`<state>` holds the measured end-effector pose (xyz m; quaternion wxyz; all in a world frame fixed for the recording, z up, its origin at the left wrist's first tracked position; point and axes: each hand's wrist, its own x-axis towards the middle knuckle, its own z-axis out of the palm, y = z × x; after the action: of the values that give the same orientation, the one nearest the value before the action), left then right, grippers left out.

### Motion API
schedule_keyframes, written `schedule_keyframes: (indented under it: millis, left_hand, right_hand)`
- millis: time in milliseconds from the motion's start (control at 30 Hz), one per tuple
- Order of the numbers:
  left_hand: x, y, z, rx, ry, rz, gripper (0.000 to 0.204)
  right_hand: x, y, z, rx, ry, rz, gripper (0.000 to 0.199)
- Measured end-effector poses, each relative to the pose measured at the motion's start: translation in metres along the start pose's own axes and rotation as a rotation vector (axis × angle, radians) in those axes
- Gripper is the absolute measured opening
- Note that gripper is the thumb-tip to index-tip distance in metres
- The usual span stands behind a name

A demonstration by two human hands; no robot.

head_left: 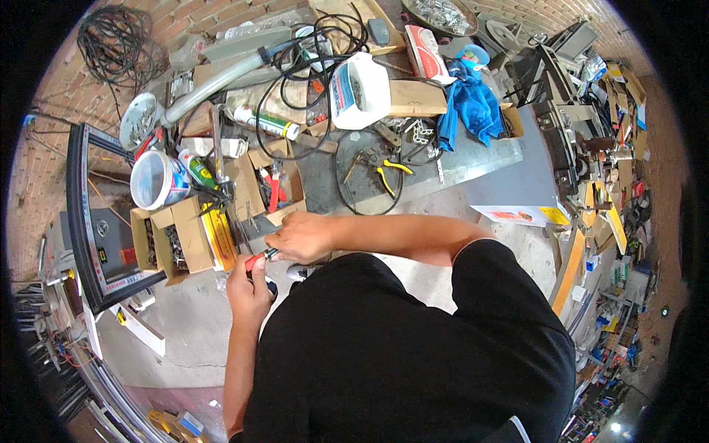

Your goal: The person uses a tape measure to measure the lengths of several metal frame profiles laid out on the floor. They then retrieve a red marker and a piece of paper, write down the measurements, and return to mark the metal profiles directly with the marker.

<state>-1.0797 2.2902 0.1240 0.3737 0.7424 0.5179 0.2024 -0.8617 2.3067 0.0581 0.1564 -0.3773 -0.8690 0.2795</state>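
Observation:
A small tool with a red and black handle (253, 261) is between my two hands, just off the bench's near edge. My left hand (247, 292) is closed round its red end. At its dark end, the fingers of my right hand (303, 236) are closed on it. Its working end is hidden, so its exact kind cannot be made out. Right beyond my hands sits an open cardboard box (292, 193) with red-handled tools (276, 189) in it. Farther right, yellow-handled pliers (391, 176) lie on the grey bench top (473, 156).
Boxes of metal parts (171, 247) and a white bucket (153, 181) stand left of my hands. Behind are a white cut-open jug (360, 92), a spray can (266, 123), looped black cable (284, 96) and a blue cloth (473, 107). A black frame (85, 221) leans at far left.

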Motion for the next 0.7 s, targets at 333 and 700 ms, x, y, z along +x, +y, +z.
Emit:
schedule_keyframes:
  millis: [333, 700]
  left_hand:
    - [-0.001, 0.001, 0.014, -0.135, -0.017, -0.07, 0.018]
    - [-0.009, 0.011, 0.024, -0.223, 0.065, -0.248, 0.018]
  right_hand:
    - [-0.048, 0.036, -0.021, 0.02, 0.527, 0.019, 0.023]
    - [-0.219, 0.26, -0.147, -0.315, 0.933, 1.257, 0.029]
